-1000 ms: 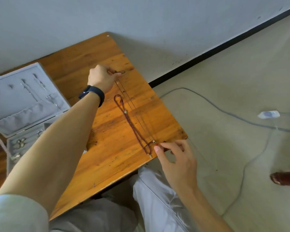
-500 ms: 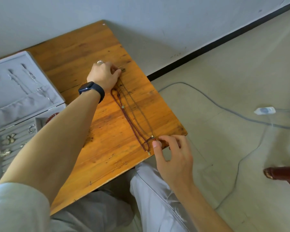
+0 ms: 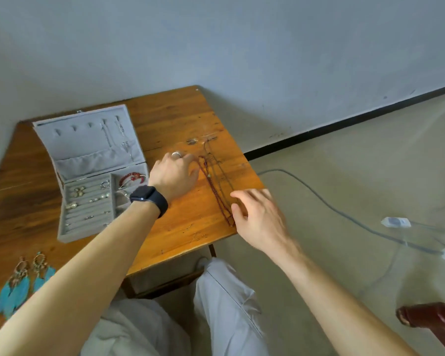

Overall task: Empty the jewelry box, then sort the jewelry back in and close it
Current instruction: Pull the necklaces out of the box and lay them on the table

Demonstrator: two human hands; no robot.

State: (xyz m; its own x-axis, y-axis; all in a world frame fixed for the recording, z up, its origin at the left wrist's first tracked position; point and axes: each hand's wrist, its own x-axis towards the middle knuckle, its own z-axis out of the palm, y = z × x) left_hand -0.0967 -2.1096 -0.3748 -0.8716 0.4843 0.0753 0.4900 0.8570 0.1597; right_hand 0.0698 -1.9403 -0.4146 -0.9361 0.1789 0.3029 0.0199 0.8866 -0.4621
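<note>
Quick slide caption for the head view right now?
Left hand and right hand at opposite ends of necklaces laid on the table, open box alongside.

Both arms reach forward, left hand point(image 3: 175, 173) fingers curled under, right hand point(image 3: 258, 217) fingers loosely bent

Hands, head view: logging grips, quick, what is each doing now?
Left hand: grip on the beaded necklace's far end.
Right hand: over its near end; grip cannot be told.
</note>
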